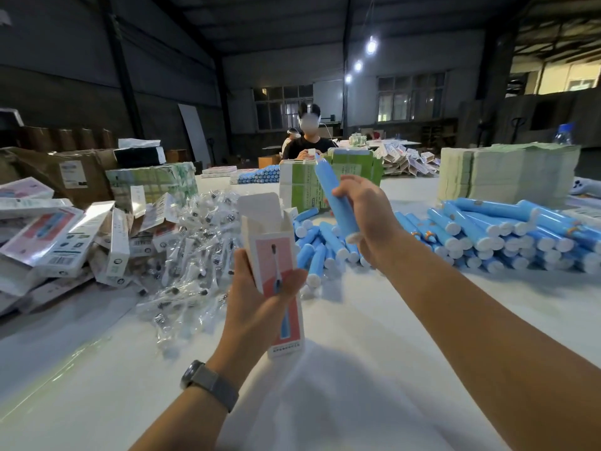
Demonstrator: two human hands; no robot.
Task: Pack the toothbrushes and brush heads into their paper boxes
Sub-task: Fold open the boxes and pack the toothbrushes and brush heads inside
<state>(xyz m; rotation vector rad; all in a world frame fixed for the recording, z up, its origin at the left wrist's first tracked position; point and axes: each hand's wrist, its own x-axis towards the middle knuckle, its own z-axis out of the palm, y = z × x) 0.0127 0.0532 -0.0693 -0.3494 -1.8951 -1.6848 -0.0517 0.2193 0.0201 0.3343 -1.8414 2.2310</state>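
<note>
a worker's left hand (260, 297) grips an open pink-and-white paper box (274, 255), top flap raised, above the white bench (357, 320). at two o'clock from it, just beside, the right hand (367, 216) clasps a blue toothbrush handle (335, 196), tilted, its white end lowest. more blue handles (487, 232) lie heaped at three o'clock, bagged brush heads (192, 242) at nine. the box's small print is too blurred to read.

Warehouse packing floor: high dark steel roof (292, 24), stacked cartons (65, 177), bulk toothbrush handles (487, 236), flat box stacks (507, 170) on long white table (357, 320), second worker (307, 141).
</note>
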